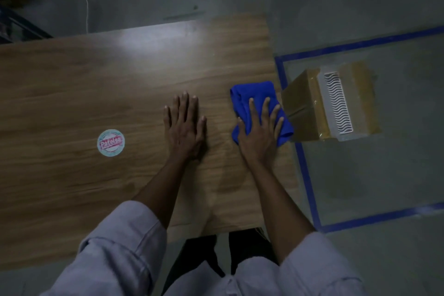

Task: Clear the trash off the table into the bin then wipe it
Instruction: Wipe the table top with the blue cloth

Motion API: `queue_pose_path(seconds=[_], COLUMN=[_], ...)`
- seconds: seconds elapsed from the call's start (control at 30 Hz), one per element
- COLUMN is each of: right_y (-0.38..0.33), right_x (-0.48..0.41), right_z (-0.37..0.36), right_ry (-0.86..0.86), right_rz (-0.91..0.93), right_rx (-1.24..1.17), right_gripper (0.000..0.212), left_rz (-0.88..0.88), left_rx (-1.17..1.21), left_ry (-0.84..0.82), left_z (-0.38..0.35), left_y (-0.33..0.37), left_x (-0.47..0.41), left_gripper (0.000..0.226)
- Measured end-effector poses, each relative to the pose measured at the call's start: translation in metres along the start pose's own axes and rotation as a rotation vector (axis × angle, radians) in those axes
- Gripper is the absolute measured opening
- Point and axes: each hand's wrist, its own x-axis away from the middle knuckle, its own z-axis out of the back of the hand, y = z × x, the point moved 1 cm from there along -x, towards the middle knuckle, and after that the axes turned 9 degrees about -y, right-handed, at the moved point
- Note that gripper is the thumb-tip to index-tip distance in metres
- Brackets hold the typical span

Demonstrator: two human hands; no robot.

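Right grip: the right hand (pixel 260 131) lies flat on the blue cloth (pixel 252 91), fingers straight and spread. It presses down and nothing is curled round the fabric.
Slip risk: only downward pressure pins the cloth. It is bunched, so on a quick stroke it could roll or slide out from under the palm and leave patches unwiped.
Edge risk: the cloth sits at the right edge of the worktop (pixel 96 79). A stroke further right would likely push it over, onto the floor or into the bin (pixel 336 103).
Cloth against grip: it is right of the frame's centre, directly under the palm and fingers. Its upper folds stick out past the fingertips and its lower corner shows right of the wrist.
Left grip: the left hand (pixel 186 125) is released, palm down on bare wood. It lies just left of the cloth without touching it and holds nothing.
Worktop: no loose trash shows, so the wiping stage seems under way.
Sticker (pixel 111 142): it is round and flat at the frame's left. I cannot tell whether it is litter, and the cloth might catch on it.
Bin: it stands on the floor at the frame's right, just beyond the worktop's edge.
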Motion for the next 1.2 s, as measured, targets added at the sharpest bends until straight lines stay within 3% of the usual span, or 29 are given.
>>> queue_pose_path(seconds=[0.17,0.3,0.5,0.7,0.83,1.07,1.13,1.2], right_y=[-0.048,-0.056,0.019,-0.013,-0.043,-0.035,-0.025,-0.014], right_x=[-0.011,0.006,0.009,-0.041,-0.056,-0.009,-0.003,-0.023], right_z=[-0.015,-0.019,0.009,0.008,-0.006,-0.015,0.001,0.024], right_ry=[-0.090,-0.188,-0.135,-0.052,-0.054,-0.156,-0.143,-0.020], right_rz=[0.258,0.446,0.133,0.059,0.168,0.536,0.529,0.397], right_rx=[-0.014,-0.084,0.136,0.071,0.056,-0.167,-0.276,-0.314], right_gripper=[0.074,0.079,0.071,0.071,0.068,0.065,0.063,0.063], left_rz=[-0.015,0.009,0.036,0.105,0.151,0.026,0.043,0.073], left_rx=[0.086,0.166,0.081,0.049,0.070,-0.025,-0.081,-0.034], left_ry=[0.096,0.092,0.076,0.058,0.088,-0.056,-0.062,-0.033], left_z=[-0.005,0.002,0.006,0.013,0.020,0.002,0.005,0.008], left_y=[0.001,-0.001,0.004,0.010,0.013,-0.001,0.000,0.006], left_x=[-0.002,0.002,0.002,-0.006,-0.040,-0.046,-0.047,-0.049], left_gripper=[0.058,0.068,0.064,0.062,0.054,0.079,0.076,0.068])
